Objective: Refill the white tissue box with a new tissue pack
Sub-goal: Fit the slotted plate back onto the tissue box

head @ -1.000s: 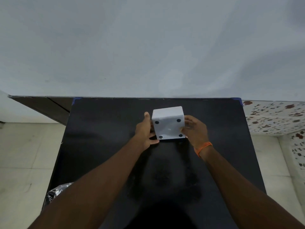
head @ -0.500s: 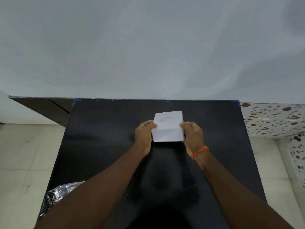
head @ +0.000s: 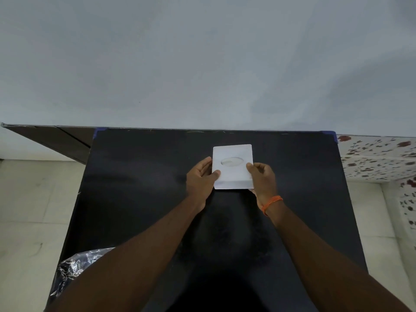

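Note:
The white tissue box [head: 233, 172] stands on the black table [head: 139, 188] near its far middle, its top with the oval opening facing up; white tissue shows inside the opening. My left hand [head: 201, 176] grips the box's left side, thumb on the top near the front corner. My right hand [head: 262, 179] grips the right side, fingertips on the top edge; an orange band is on that wrist.
A crumpled clear plastic wrapper [head: 74, 269] lies at the table's near left edge, partly hidden by my left forearm. A pale wall rises behind the table. Tiled floor lies to the left, a speckled surface [head: 378, 154] to the right.
The box, held bottom-up with its four dark feet showing, has been turned over by both hands and now sits with its opening facing up.

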